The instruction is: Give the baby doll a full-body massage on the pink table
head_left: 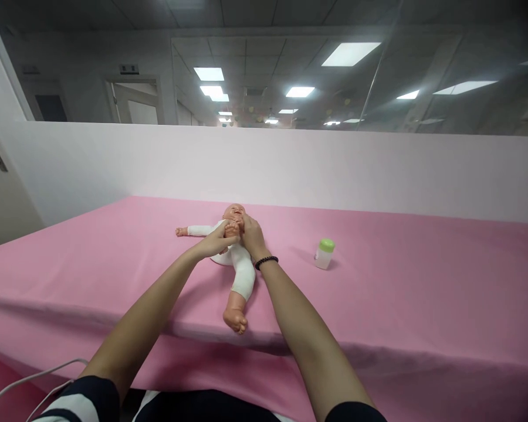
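A baby doll (243, 275) with a white cloth body lies on its back on the pink-covered table (400, 293). Its head points away from me, and one leg stretches towards the front edge. My left hand (217, 241) is closed around a raised limb of the doll, which looks like a foot, in front of its chest. Against the doll's right-hand side in view, close to the chin, my right hand (253, 237) is closed on the doll too; its fingertips are partly hidden. A dark bead bracelet (266, 262) circles my right wrist.
To the right stands a small clear bottle (322, 258) with a green cap. A low white wall (290, 167) with glass above runs behind the table. White cables (39, 375) hang at the lower left, and a door (4, 176) is at the far left.
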A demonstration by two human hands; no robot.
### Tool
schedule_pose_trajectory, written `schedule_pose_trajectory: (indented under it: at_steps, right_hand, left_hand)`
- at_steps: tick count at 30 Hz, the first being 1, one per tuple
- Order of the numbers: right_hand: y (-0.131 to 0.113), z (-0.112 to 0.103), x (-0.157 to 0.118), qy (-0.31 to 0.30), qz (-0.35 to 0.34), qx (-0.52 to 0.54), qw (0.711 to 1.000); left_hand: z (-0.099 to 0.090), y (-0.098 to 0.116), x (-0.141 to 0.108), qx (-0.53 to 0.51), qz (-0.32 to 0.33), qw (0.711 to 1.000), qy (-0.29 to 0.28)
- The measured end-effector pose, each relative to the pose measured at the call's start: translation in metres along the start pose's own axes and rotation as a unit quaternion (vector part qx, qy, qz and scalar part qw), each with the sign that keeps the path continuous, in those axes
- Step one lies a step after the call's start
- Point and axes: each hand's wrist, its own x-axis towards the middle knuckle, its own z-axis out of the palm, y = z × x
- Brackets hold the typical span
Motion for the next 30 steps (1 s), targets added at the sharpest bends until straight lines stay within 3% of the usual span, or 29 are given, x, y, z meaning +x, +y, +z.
schedule_pose_trajectory:
  at_steps: [4,9,15,19,22,26,30]
  right_hand:
    - [0.002,0.000,0.001,-0.012,-0.003,0.001,1.000]
    - [0.009,-0.012,0.010,0.118,0.082,0.047,0.989]
    - [0.042,-0.041,0.017,0.303,0.248,0.097,0.915]
    - [0.069,-0.049,0.003,0.347,0.366,0.113,0.856]
    - [0.078,-0.051,-0.007,0.352,0.410,0.114,0.833]
    - [0.068,-0.049,0.001,0.357,0.386,0.104,0.844]
    - [0.037,-0.035,0.014,0.321,0.250,0.087,0.909]
  left_hand:
    - [-0.001,-0.004,0.005,0.013,-0.006,1.000,-0.004]
    - [-0.002,0.010,-0.046,0.011,0.022,0.999,0.025]
    - [-0.006,0.004,-0.130,0.010,-0.022,1.000,0.001]
    - [-0.002,-0.016,-0.162,0.003,-0.078,0.997,-0.021]
    - [0.005,-0.029,-0.171,0.006,-0.085,0.996,0.002]
    - [0.007,-0.027,-0.164,0.005,-0.076,0.997,0.024]
    - [-0.002,-0.002,-0.132,-0.012,-0.024,0.999,0.030]
